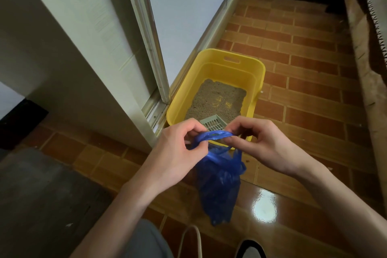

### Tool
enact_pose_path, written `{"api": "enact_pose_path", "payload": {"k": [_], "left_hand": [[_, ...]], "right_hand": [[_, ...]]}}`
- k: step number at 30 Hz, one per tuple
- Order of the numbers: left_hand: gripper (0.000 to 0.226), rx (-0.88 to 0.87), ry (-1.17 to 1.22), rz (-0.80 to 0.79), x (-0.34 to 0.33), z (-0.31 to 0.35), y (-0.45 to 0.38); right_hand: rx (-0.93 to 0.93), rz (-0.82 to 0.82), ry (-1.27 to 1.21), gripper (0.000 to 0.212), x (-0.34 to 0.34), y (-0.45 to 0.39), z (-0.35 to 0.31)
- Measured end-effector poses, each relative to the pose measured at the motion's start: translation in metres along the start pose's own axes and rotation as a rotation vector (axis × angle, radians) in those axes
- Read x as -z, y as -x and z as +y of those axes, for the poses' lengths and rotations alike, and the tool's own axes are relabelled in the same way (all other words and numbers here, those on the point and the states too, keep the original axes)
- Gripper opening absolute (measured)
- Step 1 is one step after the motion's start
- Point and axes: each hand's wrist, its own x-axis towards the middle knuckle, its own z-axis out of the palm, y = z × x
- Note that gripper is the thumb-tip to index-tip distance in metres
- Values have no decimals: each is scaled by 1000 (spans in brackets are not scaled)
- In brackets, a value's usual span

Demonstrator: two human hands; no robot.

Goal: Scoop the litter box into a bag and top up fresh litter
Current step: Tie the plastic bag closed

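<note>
At the lower centre of the frame, the left hand point(178, 148) and right hand point(259, 142) each pinched the twisted mouth of a blue bag point(219, 180), which hung below them. Just above, the yellow litter box point(259, 75) sat on the floor point(310, 73), holding litter point(217, 98) and a grey scoop point(212, 124).

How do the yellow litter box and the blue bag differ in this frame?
The litter box is rigid yellow plastic standing on the floor; the bag is thin, crumpled blue film hanging in the air. The box is untouched, while the left hand and right hand both pinch the bag's top. The box holds litter and a scoop; the bag hangs limp, its contents unclear. Both are containers.
</note>
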Motion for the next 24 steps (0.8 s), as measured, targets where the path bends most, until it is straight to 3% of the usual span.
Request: {"api": "enact_pose_path", "payload": {"k": [5,10,16,21,24], "left_hand": [[6,-56,-108,54,1,-6,-1],[10,-77,-173,112,5,0,-6],[8,66,-38,-34,21,55,-4],[3,84,-112,-41,50,119,8],[2,106,-125,-26,73,160,20]], "right_hand": [[-2,46,-191,10,-2,-1,0],[-52,52,-195,16,7,1,-3],[-157,81,54,8,33,9,-43],[-148,-12,273,8,57,16,-119],[-188,6,251,8,68,24,-167]]}}
